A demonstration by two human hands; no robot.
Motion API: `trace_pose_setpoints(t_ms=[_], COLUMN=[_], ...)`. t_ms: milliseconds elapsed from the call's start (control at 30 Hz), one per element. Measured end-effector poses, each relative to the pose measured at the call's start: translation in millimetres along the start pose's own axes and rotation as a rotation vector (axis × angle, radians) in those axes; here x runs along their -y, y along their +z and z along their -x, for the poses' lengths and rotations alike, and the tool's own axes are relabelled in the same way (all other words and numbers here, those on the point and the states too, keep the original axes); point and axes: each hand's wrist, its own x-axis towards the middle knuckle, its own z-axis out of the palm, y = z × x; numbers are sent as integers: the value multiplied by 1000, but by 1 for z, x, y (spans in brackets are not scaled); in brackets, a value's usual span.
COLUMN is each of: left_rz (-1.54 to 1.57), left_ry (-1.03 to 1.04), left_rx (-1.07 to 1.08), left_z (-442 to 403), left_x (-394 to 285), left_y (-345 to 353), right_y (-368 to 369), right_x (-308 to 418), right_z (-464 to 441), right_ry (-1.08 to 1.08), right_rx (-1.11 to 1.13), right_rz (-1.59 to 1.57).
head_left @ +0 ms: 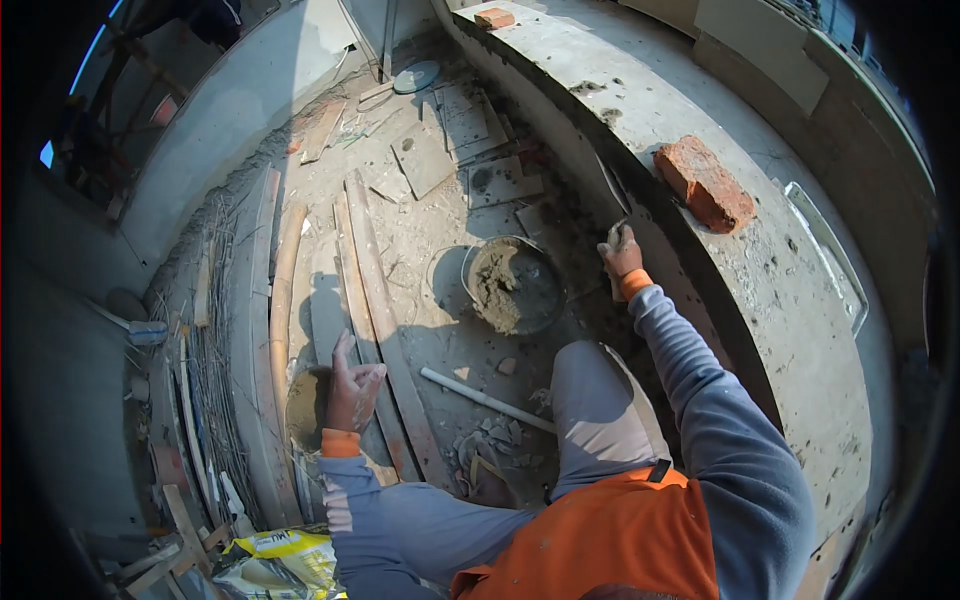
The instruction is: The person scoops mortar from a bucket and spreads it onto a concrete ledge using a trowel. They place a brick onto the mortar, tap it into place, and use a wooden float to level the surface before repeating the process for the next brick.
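My right hand (622, 255) is closed around the handle of a trowel (612, 187), whose thin blade points away from me along the side face of the low wall (640, 185). Below and to its left, a round pan (548, 290) sits on the floor with grey-brown mortar (497, 285) heaped on its left side. My left hand (354, 388) hovers over the planks with nothing in it, the index finger stretched out and the others loosely bent. Just beside it is a round container (306, 408) with something brownish inside, partly hidden.
A broken red brick (704, 183) lies on the wall ledge (800, 330), with a smaller brick piece (494, 18) farther off. Long planks (375, 290), a white pipe (487, 398) and tile pieces (424, 160) cover the floor. A yellow bag (285, 560) lies at lower left.
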Motion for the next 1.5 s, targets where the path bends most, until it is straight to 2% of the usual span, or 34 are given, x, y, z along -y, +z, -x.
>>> trace_pose_setpoints(t_ms=[67,333,400,533,600,700,800,867,967,1100,1167,1233,1300,1367,1500], left_rz=[-18,13,20,9,14,16,20,58,42,37,14,-7,-33,17,12], left_ry=[-1,12,17,7,4,21,6,7,26,-17,-21,-4,15,18,12], left_rx=[14,14,4,5,0,9,27,28,38,34,32,47,52,60,43], left_z=[0,4,4,9,9,7,6,3,5,11,8,5,4,4,3], left_x=[-4,-1,-2,-2,-2,-1,-1,-7,-4,0,4,0,-6,-11,-14], left_y=[3,0,-2,-6,-6,-3,2,5,1,-5,-4,2,7,11,11], right_y=[5,-30,-32,-33,-30,-6,-33,-45,-41,-40,-40,-36,-27,-9,1], right_x=[-3,42,57,59,64,47,72,87,73,76,77,65,47,17,-24], right_z=[-13,77,90,82,64,6,-38,-17,25,26,-3,-32,-39,-35,-13], right_ry=[-71,-23,65,13,-49,-193,268,218,94,73,82,393,439,723,592], right_rx=[-143,-216,-275,-280,-182,-163,175,103,-54,1,73,239,267,321,241], right_rz=[91,132,189,239,222,110,-369,-391,-353,-399,-374,-511,-485,-566,-425])
